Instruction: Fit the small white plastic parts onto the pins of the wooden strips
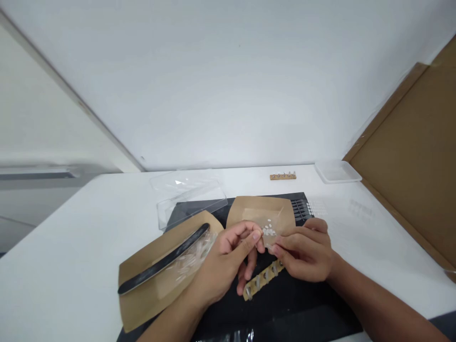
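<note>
My left hand (231, 251) is closed, its thumb and forefinger pinched together. Facing it, my right hand (306, 251) also pinches with thumb and fingertips. Something small and clear shows at the fingertips, too small to name. Right behind them, small white pieces (269, 229) lie in or on a clear bag over a brown card tray (237, 209). Beneath the hands, a tan strip holder (263, 279) carries a row of clear nail tips on small stands; my right hand hides its far end.
At left, a black nail file (164, 259) and a bag of clear nail tips (188, 261) rest on another brown card tray (133, 304). A black mat (285, 308) lies underneath. Farther back are clear plastic lids (192, 194), a second strip holder (282, 176) and a shallow translucent box (337, 172).
</note>
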Available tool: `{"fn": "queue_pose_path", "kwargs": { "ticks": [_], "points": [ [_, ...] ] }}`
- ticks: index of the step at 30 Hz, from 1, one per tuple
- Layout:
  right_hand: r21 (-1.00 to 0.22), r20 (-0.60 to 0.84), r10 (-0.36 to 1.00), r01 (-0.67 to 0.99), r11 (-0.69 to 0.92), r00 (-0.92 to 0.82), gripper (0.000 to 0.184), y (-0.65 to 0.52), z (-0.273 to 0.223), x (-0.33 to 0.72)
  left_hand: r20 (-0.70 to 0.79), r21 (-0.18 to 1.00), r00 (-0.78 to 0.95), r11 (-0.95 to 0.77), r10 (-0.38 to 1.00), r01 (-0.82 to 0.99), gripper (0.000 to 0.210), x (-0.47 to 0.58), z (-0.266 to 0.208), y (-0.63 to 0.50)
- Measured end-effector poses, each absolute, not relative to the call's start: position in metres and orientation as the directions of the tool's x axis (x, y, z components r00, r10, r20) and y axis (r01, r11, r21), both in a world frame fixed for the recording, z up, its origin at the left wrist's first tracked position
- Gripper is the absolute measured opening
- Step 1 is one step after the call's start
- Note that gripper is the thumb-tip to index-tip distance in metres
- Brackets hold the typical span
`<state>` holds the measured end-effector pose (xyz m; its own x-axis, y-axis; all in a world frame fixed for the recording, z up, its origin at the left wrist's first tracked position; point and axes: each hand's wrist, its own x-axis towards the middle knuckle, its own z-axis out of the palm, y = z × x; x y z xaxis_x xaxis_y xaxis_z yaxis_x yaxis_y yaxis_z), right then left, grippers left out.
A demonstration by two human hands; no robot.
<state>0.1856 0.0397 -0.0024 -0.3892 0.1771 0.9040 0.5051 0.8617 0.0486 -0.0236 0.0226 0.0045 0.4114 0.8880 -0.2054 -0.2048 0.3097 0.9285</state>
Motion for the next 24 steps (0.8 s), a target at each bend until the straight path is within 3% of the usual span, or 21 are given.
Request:
{"fn": "queue_pose_path", "kwargs": {
  "ticks": [4, 10, 14, 17, 24],
  "points": [
    [-0.031, 0.899, 0.244, 0.504, 0.863, -0.363, 0.026, 0.038, -0.004, 0.185, -0.221, 0.941, 0.482, 0.315, 0.848, -0.123, 0.043, -0.025, 0.001, 0.021],
    [0.035, 0.903, 0.184, 0.495, 0.868, -0.387, 0.026, 0.038, -0.004, 0.186, -0.238, 0.956, 0.506, 0.292, 0.829, -0.028, 0.049, -0.029, 0.008, 0.019],
    [-0.020, 0.896, 0.229, 0.482, 0.876, -0.380, 0.025, 0.037, -0.004, 0.186, -0.268, 0.954, 0.516, 0.300, 0.814, 0.022, 0.049, -0.031, 0.013, 0.019],
    [-0.057, 0.892, 0.257, 0.469, 0.881, -0.373, 0.024, 0.035, -0.003, 0.185, -0.297, 0.935, 0.552, 0.355, 0.779, 0.001, 0.047, -0.032, 0.015, 0.020],
    [0.003, 0.902, 0.200, 0.469, 0.883, -0.383, 0.027, 0.035, -0.005, 0.184, -0.382, 0.813, 0.622, 0.568, 0.684, -0.125, 0.045, -0.029, 0.019, 0.020]
  ]
}}
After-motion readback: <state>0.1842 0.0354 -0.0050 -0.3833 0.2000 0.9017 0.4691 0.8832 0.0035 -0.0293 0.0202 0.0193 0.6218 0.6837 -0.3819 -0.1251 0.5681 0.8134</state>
